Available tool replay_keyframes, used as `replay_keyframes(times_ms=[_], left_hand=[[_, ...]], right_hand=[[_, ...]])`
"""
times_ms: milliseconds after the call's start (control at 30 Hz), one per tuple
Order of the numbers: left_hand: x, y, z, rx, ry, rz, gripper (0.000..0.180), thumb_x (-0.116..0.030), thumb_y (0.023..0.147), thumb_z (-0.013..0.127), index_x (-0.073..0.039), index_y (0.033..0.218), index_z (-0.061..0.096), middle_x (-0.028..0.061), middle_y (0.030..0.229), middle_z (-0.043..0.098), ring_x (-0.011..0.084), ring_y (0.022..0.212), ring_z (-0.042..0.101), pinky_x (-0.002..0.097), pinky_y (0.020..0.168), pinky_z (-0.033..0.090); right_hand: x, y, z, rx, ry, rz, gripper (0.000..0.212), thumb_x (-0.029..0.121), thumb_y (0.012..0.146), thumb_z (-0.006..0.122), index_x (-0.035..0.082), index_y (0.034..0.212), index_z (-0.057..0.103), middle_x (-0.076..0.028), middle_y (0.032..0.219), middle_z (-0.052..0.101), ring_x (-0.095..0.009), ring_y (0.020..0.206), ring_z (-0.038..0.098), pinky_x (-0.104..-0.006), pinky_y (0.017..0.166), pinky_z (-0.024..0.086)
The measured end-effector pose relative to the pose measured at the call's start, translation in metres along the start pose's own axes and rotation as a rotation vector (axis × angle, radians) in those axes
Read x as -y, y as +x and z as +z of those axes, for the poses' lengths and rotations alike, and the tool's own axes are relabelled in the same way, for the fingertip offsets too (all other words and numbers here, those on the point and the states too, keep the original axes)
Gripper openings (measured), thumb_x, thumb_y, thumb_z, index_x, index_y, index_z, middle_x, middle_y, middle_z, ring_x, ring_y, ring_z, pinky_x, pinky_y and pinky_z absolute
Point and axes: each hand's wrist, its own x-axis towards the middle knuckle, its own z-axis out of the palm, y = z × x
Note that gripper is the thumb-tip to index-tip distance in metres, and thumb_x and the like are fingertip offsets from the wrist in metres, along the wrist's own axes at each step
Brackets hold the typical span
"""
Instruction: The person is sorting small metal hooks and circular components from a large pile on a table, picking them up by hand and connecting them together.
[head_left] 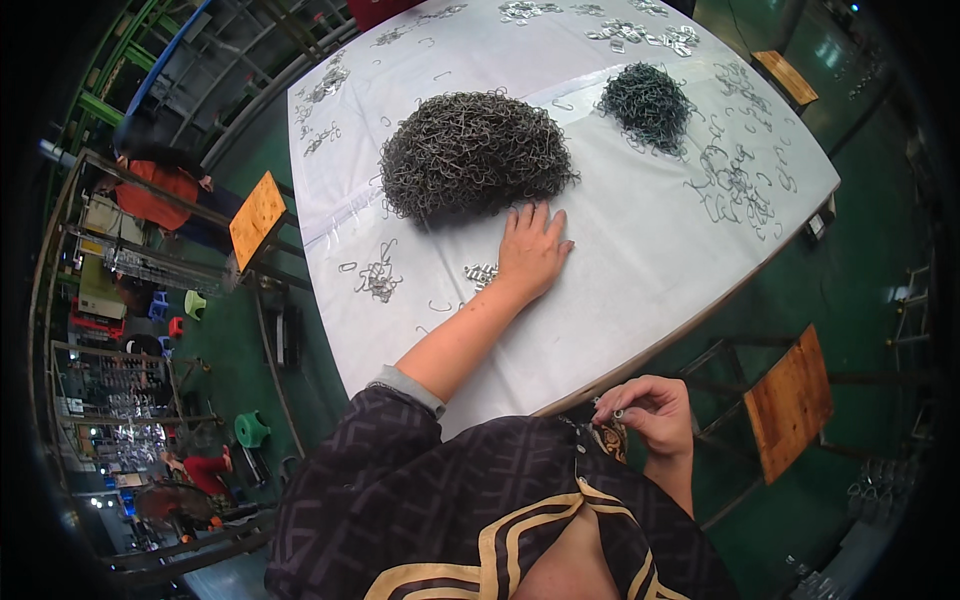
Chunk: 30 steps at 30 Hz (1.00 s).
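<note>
On the white-covered table [610, 270], my left hand [533, 250] lies palm down with its fingers apart. Its fingertips reach the near edge of a big heap of dark metal hooks [478, 150]; nothing shows in its grasp. Beside that wrist is a small cluster of shiny metal pieces [482, 272]. My right hand [652, 412] is off the table's near edge, close to my body. Thumb and fingers pinch a small metal piece [617, 413] there, too small to tell its exact kind. Some loose hooks [378, 280] lie left of my left forearm.
A smaller heap of dark hooks [648, 108] stands to the right, with scattered hooks [740, 190] beyond it. Flat shiny metal pieces [640, 35] lie at the far edge. Wooden-topped stools [790, 405] [258, 220] flank the table. A person in orange [155, 195] is at left.
</note>
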Motion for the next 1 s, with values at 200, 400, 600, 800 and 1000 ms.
replay_keyframes(times_ms=[200,400,600,800,1000], left_hand=[[-0.004,-0.027,-0.023,0.012,-0.179,0.081,0.029,-0.020,0.075,0.065,0.000,0.093,0.054,0.0145,0.098,0.052,0.0312,0.097,0.048,0.0384,0.085,0.041],[0.017,-0.056,-0.016,-0.096,-0.032,0.098,0.012,-0.008,0.069,0.063,-0.005,0.076,0.053,0.0104,0.085,0.052,0.0264,0.088,0.051,0.0420,0.088,0.039],[0.022,-0.064,-0.032,-0.171,0.025,-0.060,0.014,-0.008,0.072,0.061,-0.007,0.084,0.055,0.0080,0.097,0.053,0.0258,0.100,0.050,0.0484,0.096,0.031],[0.027,-0.065,-0.031,-0.168,-0.062,-0.108,0.017,-0.010,0.073,0.061,-0.008,0.089,0.056,0.0087,0.101,0.053,0.0254,0.103,0.049,0.0482,0.096,0.031],[0.091,-0.028,-0.100,-0.761,-0.186,-0.189,0.006,-0.004,0.078,0.059,-0.004,0.084,0.058,0.0075,0.079,0.059,0.0265,0.078,0.055,0.0372,0.077,0.040]], right_hand=[[0.000,0.004,-0.006,0.011,-0.005,-0.022,0.013,-0.007,0.072,0.066,-0.008,0.084,0.060,-0.021,0.082,0.064,-0.027,0.080,0.065,-0.0374,0.077,0.052],[-0.004,0.004,-0.010,0.038,-0.059,-0.068,0.012,-0.008,0.072,0.063,-0.009,0.084,0.060,-0.021,0.081,0.064,-0.027,0.079,0.064,-0.0367,0.075,0.052],[-0.008,0.002,-0.008,0.054,-0.070,-0.110,0.011,-0.008,0.073,0.063,-0.008,0.084,0.059,-0.021,0.081,0.064,-0.028,0.079,0.064,-0.0368,0.074,0.052],[-0.010,0.004,-0.004,0.004,-0.124,-0.108,0.012,-0.003,0.071,0.066,-0.005,0.081,0.060,-0.017,0.077,0.065,-0.028,0.074,0.065,-0.0404,0.077,0.050],[-0.014,0.004,-0.003,-0.045,-0.112,-0.115,0.014,-0.001,0.070,0.068,-0.005,0.081,0.059,-0.020,0.077,0.064,-0.028,0.073,0.064,-0.0404,0.073,0.052]])
